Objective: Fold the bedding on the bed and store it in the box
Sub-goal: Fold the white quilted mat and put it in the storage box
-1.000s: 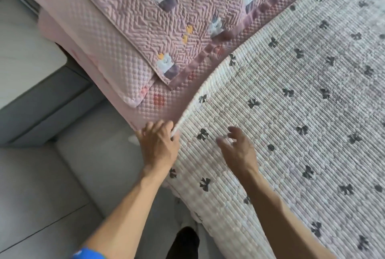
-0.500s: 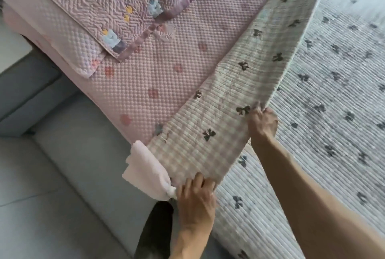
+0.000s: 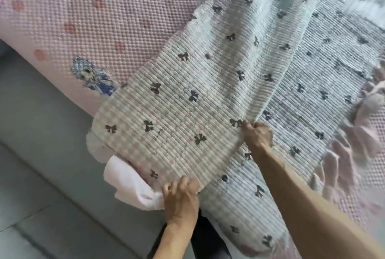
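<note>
A ribbed white quilt (image 3: pixel 187 100) printed with small dark bows is seen lifted and turned back over itself, its raised flap hanging in loose folds above the part still spread flat on the bed. The flap's lower edge is gripped at two points. Its near corner is pinched by the left hand (image 3: pixel 180 194), whose fingers are curled over the hem, with a plain pale-pink cloth (image 3: pixel 129 183) bunched just beside that hand and partly tucked under the quilt's edge. The other end of the same edge is clenched by the right hand (image 3: pixel 258 133), fingers closed round a gather of the fabric. The two hands are held well apart, the edge stretched between them. Beyond the quilt, toward the far left, a pink dimpled mattress cover (image 3: pixel 100 15) with red flowers and a printed cartoon figure is exposed. A ruffled pink fabric (image 3: pixel 358 133) lies at the quilt's right side. Grey floor (image 3: pixel 31 165) is seen beneath the quilt's left corner.
</note>
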Tool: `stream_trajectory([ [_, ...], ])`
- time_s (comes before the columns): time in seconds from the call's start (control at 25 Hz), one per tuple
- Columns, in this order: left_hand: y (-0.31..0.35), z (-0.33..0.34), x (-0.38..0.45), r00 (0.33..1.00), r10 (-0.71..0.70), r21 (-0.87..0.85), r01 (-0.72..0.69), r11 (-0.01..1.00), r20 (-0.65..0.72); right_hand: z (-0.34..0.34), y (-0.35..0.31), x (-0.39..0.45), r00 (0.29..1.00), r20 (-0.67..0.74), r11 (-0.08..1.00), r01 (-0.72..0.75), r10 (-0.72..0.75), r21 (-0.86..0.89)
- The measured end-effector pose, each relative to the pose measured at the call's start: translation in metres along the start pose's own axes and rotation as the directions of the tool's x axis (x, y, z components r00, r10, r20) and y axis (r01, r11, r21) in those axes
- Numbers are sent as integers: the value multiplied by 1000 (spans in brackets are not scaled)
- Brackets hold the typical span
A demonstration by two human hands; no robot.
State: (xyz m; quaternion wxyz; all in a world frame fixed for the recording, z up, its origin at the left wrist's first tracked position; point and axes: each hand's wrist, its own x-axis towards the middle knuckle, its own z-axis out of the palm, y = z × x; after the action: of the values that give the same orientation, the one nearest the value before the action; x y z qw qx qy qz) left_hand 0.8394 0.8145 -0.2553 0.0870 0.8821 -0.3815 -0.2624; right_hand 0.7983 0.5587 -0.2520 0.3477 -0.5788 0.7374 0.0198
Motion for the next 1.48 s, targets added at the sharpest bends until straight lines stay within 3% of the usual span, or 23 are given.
stream_trajectory([
  [0.32, 69, 63, -75, 996, -84, 7, 84, 996, 40, -56, 103, -2, 1000, 6, 999, 17, -18, 32],
  [0.44, 97, 89, -99, 993, -115, 10, 115, 993, 11, -81, 141, -4, 998, 70, 999, 1, -5, 54],
  [0.56, 132, 132, -138, 963, -250, 18, 250, 968, 104, -114, 199, 1, 986, 164, 997, 11, -23, 76],
  [0.84, 200, 189, -178, 950, -310, -7, 310, 951, 46, -150, 277, 30, 972, 219, 987, 58, -91, 152],
  [0.96, 200, 207, -175, 895, -404, -50, 419, 907, 188, -144, 290, 42, 973, 213, 991, 63, -88, 119],
  [1.04, 200, 197, -167, 814, -407, -134, 497, 857, 414, -149, 286, 43, 978, 185, 994, 78, -92, 82],
  [1.08, 201, 182, -162, 810, -393, -166, 501, 849, 436, -159, 279, 38, 979, 178, 994, 96, -102, 46],
  [1.2, 221, 101, -156, 897, -378, -230, 427, 874, 231, -217, 237, -1, 953, 135, 963, 270, -270, 20],
  [1.32, 268, -9, -156, 977, -215, -386, 201, 900, 9, -304, 181, -62, 873, 36, 871, 481, -486, 98],
  [1.48, 336, -132, -172, 975, -18, -400, -75, 913, -222, -420, 132, -139, 792, -100, 772, 610, -602, 180],
])
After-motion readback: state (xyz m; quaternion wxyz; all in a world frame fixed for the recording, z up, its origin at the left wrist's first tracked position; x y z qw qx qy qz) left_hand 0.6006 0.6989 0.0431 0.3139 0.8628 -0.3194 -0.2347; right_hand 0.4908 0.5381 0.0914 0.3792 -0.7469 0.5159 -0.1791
